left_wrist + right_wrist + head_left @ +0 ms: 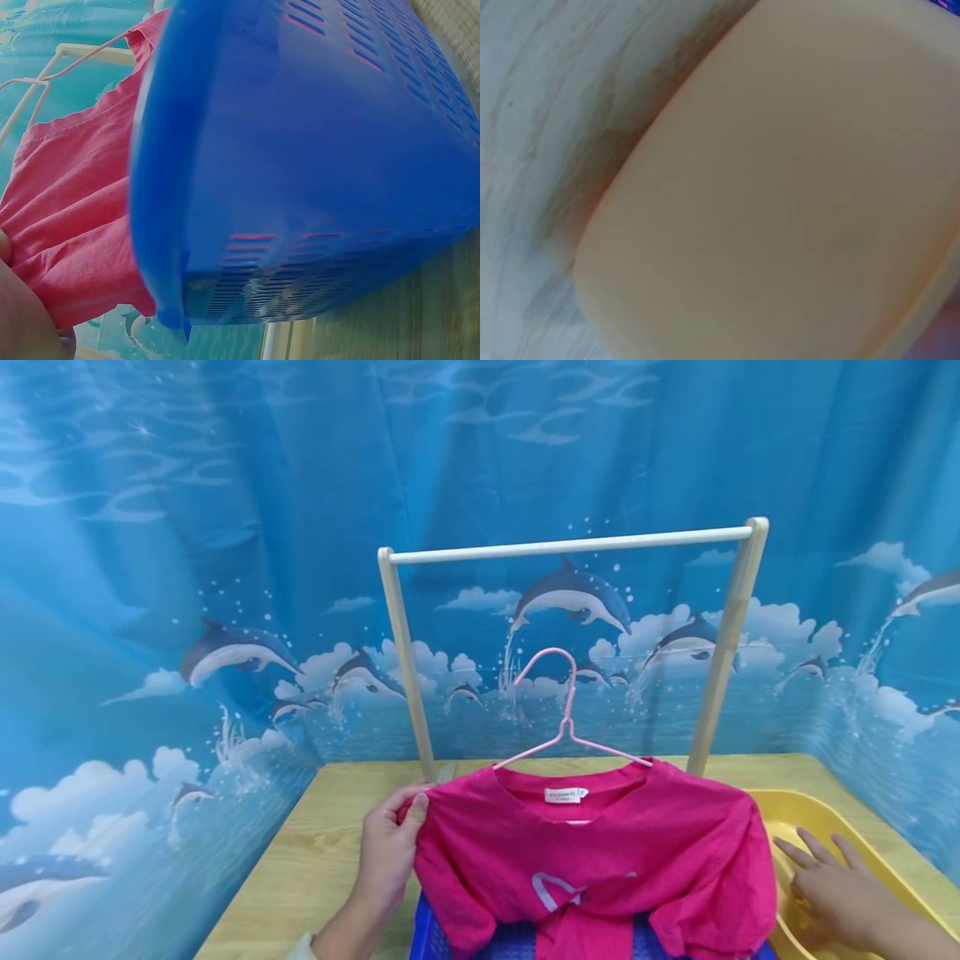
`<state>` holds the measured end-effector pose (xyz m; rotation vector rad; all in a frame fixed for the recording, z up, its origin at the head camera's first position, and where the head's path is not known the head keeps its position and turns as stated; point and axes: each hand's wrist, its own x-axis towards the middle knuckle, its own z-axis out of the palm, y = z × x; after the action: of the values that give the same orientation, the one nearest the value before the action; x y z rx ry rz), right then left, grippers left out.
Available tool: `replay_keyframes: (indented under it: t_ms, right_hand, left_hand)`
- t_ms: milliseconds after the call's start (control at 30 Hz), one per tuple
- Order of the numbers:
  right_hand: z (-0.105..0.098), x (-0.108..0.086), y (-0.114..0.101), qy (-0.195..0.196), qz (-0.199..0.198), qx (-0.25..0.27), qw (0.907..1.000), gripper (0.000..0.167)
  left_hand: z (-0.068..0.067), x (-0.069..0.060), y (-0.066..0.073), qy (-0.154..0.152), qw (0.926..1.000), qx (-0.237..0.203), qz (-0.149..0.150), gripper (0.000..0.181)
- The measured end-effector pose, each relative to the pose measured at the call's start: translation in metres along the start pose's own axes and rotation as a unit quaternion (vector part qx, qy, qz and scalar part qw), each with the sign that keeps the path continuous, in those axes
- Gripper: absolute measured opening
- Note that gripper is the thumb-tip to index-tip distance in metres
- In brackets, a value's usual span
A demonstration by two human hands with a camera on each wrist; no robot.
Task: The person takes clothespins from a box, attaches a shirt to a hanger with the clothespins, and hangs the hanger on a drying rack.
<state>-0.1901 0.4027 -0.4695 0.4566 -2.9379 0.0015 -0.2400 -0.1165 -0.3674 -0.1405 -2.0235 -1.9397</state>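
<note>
A bright pink shirt (592, 852) hangs on a pink wire hanger (567, 727), spread above a blue basket (424, 935). My left hand (390, 852) pinches the shirt's shoulder at the left between thumb and fingers. Over the yellow tray (825, 810) at the right is my right hand (847, 893), its fingers spread and holding nothing. The left wrist view has the shirt (82, 202) beside the blue basket's wall (300, 135), with part of my left hand (26, 319) at the lower left. The tray's pale surface (780, 187) fills most of the right wrist view.
A rack with a white bar (570, 545) and wooden posts stands on the wooden table (300, 860) behind the shirt. A blue curtain (262, 527) with dolphins and clouds surrounds the table at the back and sides.
</note>
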Motion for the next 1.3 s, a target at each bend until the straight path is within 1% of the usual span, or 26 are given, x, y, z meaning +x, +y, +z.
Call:
replay_keyframes:
  t_ms: [133,333,467,633,767,867,1000,1067,1200,1300]
  right_hand:
    - [0.0017,-0.0012,0.0014,-0.002,0.0,0.002,1.0,0.038]
    - [0.0058,-0.0037,0.0007,0.018,-0.014,-0.01,0.9997,0.04]
    - [0.004,-0.0032,-0.0005,0.007,-0.006,-0.007,0.9999,0.039]
    - [0.003,-0.003,-0.0009,0.011,-0.007,0.003,0.9999,0.039]
    - [0.0006,0.0,-0.0004,0.008,-0.01,0.012,0.9998,0.036]
    - [-0.0014,0.0023,-0.0004,0.007,-0.012,0.019,0.9997,0.035]
    - [-0.0038,0.0046,-0.0004,0.006,-0.011,0.024,0.9996,0.029]
    - [-0.0038,0.0047,-0.0003,0.006,-0.014,0.027,0.9995,0.029]
    - [0.0007,0.0029,0.0003,0.047,-0.046,0.022,0.9976,0.034]
    - [0.0054,0.0016,0.0008,0.084,-0.073,0.014,0.9937,0.037]
  left_hand:
    - [-0.0003,0.0002,-0.0002,-0.003,1.0,0.003,-0.004,0.021]
    - [-0.0013,0.0003,-0.0012,-0.006,0.9997,0.006,-0.022,0.02]
    - [-0.0015,-0.0005,-0.0025,-0.005,0.9997,0.015,-0.018,0.019]
    - [-0.0014,-0.0014,-0.0036,-0.004,0.9997,0.016,-0.016,0.018]
    - [-0.002,-0.0024,-0.003,-0.004,0.9997,0.016,-0.016,0.018]
    - [-0.0022,-0.0032,-0.0022,-0.003,0.9997,0.016,-0.018,0.019]
    - [-0.0023,-0.0032,-0.0017,0.002,0.9996,0.015,-0.024,0.019]
    - [-0.0026,-0.0029,-0.0019,0.003,0.9996,0.015,-0.025,0.019]
    - [-0.003,-0.0024,-0.003,0.001,0.9996,0.015,-0.024,0.019]
    - [-0.0028,-0.0025,-0.0039,0.0,0.9997,0.01,-0.023,0.019]
